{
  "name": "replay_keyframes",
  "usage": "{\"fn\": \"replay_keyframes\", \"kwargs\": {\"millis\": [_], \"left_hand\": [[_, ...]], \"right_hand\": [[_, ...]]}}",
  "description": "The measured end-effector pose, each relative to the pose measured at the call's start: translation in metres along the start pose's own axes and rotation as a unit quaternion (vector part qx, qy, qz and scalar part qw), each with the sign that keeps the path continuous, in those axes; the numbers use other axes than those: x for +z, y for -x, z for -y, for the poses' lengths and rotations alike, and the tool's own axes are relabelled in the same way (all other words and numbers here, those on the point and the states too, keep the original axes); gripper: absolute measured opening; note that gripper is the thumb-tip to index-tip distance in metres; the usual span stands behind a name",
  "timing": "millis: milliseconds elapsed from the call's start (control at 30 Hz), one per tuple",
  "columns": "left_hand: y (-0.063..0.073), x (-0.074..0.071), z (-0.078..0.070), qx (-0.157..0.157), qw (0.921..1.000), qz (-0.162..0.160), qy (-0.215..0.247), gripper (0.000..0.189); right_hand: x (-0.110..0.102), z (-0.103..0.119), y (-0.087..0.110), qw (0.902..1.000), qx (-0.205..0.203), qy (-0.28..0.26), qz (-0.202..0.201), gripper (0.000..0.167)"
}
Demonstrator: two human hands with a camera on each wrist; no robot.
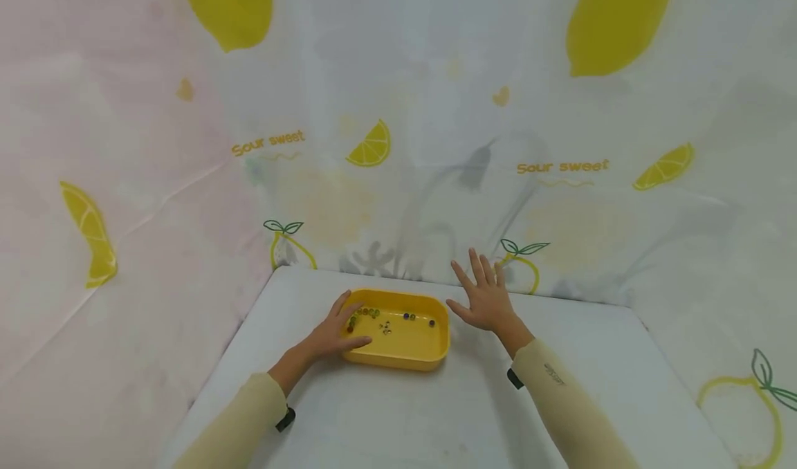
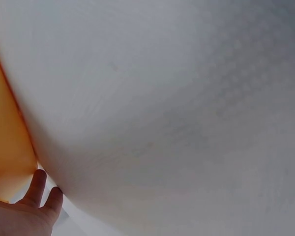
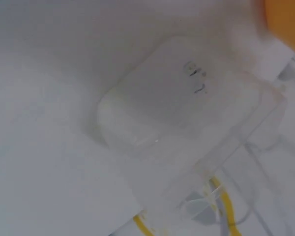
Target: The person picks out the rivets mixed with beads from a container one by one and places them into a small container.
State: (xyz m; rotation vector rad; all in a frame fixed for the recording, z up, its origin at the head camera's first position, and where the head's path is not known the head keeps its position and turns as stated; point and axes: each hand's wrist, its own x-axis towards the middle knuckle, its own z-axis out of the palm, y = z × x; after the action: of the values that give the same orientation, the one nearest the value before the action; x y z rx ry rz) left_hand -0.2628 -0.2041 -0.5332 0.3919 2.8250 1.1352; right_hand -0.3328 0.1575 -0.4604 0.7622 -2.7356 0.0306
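Note:
A yellow tray (image 1: 395,350) sits on the white table, holding small glass marbles. Several greenish and amber marbles (image 1: 373,313) gather along its back left, clear ones (image 1: 386,328) lie mid-floor, and a blue one (image 1: 432,324) is at the right. My left hand (image 1: 326,334) spreads over the tray's left end, thumb near the front rim. In the left wrist view, its fingertips reach the edge of the tray (image 2: 7,128). Fingers fanned, my right hand (image 1: 488,304) is raised just right of the tray. A see-through, round-cornered box (image 3: 157,98) shows in the right wrist view.
The white tabletop (image 1: 573,386) extends around the tray. Behind it and at both sides hangs a pale sheet (image 1: 436,199) printed with lemons. A corner of the tray (image 3: 287,24) appears at the upper right in the right wrist view.

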Motion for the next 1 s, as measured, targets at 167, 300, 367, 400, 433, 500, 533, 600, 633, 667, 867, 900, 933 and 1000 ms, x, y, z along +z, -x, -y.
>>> {"fn": "replay_keyframes", "kwargs": {"millis": [167,300,367,400,433,500,533,600,633,667,867,900,933,1000], "left_hand": [[0.004,0.001,0.003,0.0,0.9999,-0.009,0.011,0.087],[0.004,0.003,0.002,0.011,0.9997,-0.018,0.015,0.086],[0.004,0.004,0.001,0.01,0.9997,-0.018,0.009,0.087],[0.004,0.004,0.001,0.008,0.9998,-0.018,0.007,0.087],[0.004,0.004,0.001,0.006,0.9999,-0.015,0.003,0.087],[0.003,0.002,0.001,0.0,0.9999,-0.01,-0.003,0.089],[0.003,0.001,0.001,-0.001,0.9999,-0.011,-0.003,0.089],[0.002,-0.001,0.0,0.0,0.9999,-0.015,-0.004,0.089],[0.001,-0.002,0.0,0.001,0.9998,-0.018,-0.005,0.09],[0.001,-0.003,0.0,0.002,0.9998,-0.02,-0.004,0.09],[0.008,0.003,0.0,0.009,0.9998,-0.016,-0.001,0.09],[0.008,0.004,0.0,0.008,0.9999,-0.014,-0.003,0.09],[0.008,0.005,-0.001,0.008,0.9998,-0.016,-0.004,0.089],[0.007,0.003,-0.002,0.008,0.9997,-0.023,-0.009,0.088]], "right_hand": [[0.006,0.018,-0.016,0.9989,-0.017,-0.006,0.044,0.082],[0.011,0.036,-0.024,0.9974,-0.041,0.01,0.058,0.084],[0.013,0.047,-0.025,0.9971,-0.056,-0.004,0.052,0.084],[0.013,0.052,-0.026,0.9966,-0.063,-0.011,0.051,0.084],[0.013,0.058,-0.027,0.9962,-0.07,-0.017,0.048,0.084],[0.014,0.068,-0.028,0.9952,-0.088,-0.023,0.037,0.083],[0.015,0.072,-0.03,0.9948,-0.095,-0.023,0.029,0.083],[0.016,0.08,-0.033,0.994,-0.106,-0.018,0.023,0.082],[0.017,0.083,-0.034,0.9936,-0.11,-0.015,0.021,0.081],[0.018,0.086,-0.035,0.9933,-0.113,-0.011,0.02,0.08],[0.024,0.095,-0.027,0.9905,-0.132,-0.001,0.04,0.077],[0.024,0.095,-0.025,0.99,-0.134,-0.002,0.043,0.077],[0.025,0.095,-0.025,0.9899,-0.136,0.004,0.04,0.077],[0.025,0.095,-0.027,0.9902,-0.137,0.007,0.027,0.077]]}}
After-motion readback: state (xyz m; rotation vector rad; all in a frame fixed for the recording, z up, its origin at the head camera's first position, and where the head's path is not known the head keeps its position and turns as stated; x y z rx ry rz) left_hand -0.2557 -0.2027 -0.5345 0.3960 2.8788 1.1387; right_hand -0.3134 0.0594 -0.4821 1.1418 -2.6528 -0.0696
